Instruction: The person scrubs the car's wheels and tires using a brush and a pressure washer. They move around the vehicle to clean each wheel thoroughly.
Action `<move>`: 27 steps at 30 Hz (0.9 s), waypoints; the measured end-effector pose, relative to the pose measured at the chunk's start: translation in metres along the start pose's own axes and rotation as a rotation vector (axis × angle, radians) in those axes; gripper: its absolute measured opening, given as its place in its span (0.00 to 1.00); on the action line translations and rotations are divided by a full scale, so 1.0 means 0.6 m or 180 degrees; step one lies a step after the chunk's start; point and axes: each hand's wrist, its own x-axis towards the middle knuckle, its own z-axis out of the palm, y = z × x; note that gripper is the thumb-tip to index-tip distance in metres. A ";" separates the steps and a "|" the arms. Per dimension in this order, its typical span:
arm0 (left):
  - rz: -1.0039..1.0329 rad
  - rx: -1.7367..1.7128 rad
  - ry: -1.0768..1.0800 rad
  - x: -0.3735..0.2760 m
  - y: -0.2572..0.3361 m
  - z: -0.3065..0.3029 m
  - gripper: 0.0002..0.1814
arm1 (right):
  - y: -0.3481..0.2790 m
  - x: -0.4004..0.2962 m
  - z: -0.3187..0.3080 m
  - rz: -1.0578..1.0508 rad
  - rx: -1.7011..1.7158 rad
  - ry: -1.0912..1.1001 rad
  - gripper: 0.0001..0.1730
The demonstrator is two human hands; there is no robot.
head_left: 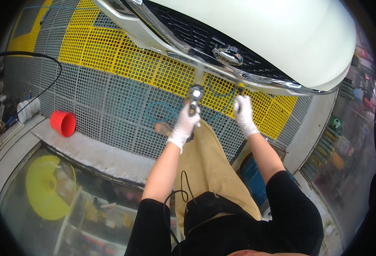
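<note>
My left hand (189, 116), in a white glove, grips a spray gun (195, 96) with a round, shiny front end. A whitish spray or blur rises from it towards the front bumper (188, 59) of a white Nissan car. To the right, my right hand (243, 107), also gloved, is closed around a dark-handled brush (240, 88) with a yellow end, close under the lower bumper edge. The brush's exact type is hard to tell. Above both hands are the black grille (188, 27) with its chrome badge (229, 56) and the white hood (271, 32).
Grey and yellow plastic floor grating (111, 96) spreads under the car. A thin teal hose (157, 104) loops over it near my foot. A red bucket (63, 124) and a white bucket (29, 109) stand left, a blue drum (253, 179) beside my legs. A black hose (60, 68) arcs at far left.
</note>
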 end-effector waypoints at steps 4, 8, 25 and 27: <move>0.0102 0.0849 -0.0548 0.008 -0.069 0.062 0.17 | 0.056 0.004 -0.096 0.1583 0.2258 0.0573 0.05; -0.0091 0.0238 -0.0525 -0.006 -0.095 0.097 0.19 | 0.032 -0.003 -0.063 0.1488 0.1751 -0.0166 0.06; 0.1070 -0.0791 0.0748 0.016 0.072 -0.050 0.13 | -0.029 0.007 0.025 0.0863 0.1929 -0.0266 0.06; 0.1009 -0.0893 0.0703 0.022 0.076 -0.047 0.12 | -0.047 0.006 0.025 0.1319 0.2464 -0.0271 0.07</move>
